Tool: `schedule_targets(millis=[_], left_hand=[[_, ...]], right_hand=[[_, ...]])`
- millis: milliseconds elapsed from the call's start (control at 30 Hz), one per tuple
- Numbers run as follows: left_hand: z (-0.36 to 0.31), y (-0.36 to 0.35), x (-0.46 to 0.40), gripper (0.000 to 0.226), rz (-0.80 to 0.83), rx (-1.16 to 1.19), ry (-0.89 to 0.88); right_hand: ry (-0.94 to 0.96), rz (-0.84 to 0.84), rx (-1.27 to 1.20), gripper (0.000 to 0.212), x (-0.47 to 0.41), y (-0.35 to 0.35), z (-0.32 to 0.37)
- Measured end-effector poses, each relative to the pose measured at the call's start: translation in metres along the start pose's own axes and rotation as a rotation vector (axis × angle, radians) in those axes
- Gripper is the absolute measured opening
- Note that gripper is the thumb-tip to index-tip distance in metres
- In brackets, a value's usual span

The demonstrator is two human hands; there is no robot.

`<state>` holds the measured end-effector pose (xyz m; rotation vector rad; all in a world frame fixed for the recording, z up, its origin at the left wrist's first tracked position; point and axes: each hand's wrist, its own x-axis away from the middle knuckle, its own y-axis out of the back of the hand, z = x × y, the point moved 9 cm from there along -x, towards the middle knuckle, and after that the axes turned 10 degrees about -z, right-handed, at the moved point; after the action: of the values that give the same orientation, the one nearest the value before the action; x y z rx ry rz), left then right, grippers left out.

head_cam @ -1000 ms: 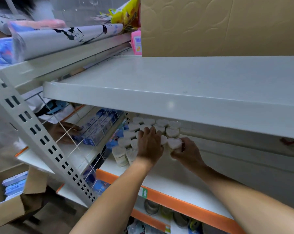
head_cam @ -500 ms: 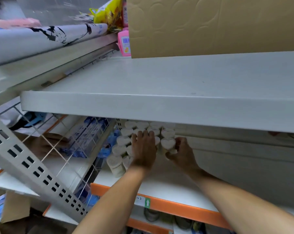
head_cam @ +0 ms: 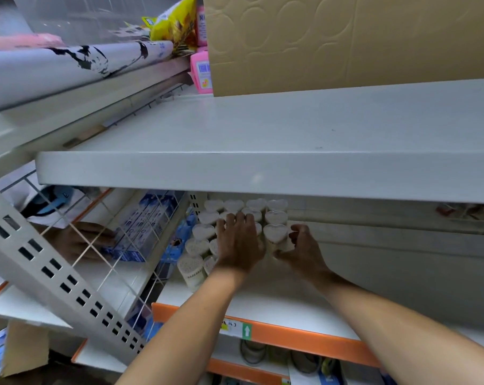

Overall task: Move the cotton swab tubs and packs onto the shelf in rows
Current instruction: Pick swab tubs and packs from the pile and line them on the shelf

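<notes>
Both forearms bare, no sleeves; left hand (head_cam: 239, 243) & right hand (head_cam: 304, 252) ungloved.

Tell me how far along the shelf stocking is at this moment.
Done: white heart-lidded cotton swab tubs stand in rows at the back of the orange-edged white shelf. In hand: left hand rests flat on them; right hand curls beside the front tub. Left: the shelf's right side is unfilled.

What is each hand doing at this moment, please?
Left hand: open, fingers laid flat over the heart-shaped tubs.
Right hand: fingers curled beside the front tub; grip cannot be told.
</notes>
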<state>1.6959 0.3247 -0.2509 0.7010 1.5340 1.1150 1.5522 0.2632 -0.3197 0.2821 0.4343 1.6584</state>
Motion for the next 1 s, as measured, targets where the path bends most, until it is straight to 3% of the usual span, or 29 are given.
schedule_targets(millis=[200, 433, 833, 1000], left_hand=[[-0.048, 0.024, 0.002, 0.036, 0.026, 0.132, -0.147], [-0.111, 0.012, 0.025, 0.041, 0.303, 0.103, -0.269], [-0.216, 0.008, 0.051, 0.038, 0.436, 0.174, -0.403], [-0.268, 0.005, 0.062, 0.048, 0.469, 0.109, -0.485]], right_hand=[[0.032, 0.039, 0.311, 0.074, 0.007, 0.035, -0.007], [0.050, 0.268, 0.726, 0.076, 0.024, 0.096, -0.025], [-0.148, 0.242, 0.855, 0.064, 0.067, 0.225, -0.079], [-0.200, 0.201, 0.871, 0.061, 0.081, 0.273, -0.092]])
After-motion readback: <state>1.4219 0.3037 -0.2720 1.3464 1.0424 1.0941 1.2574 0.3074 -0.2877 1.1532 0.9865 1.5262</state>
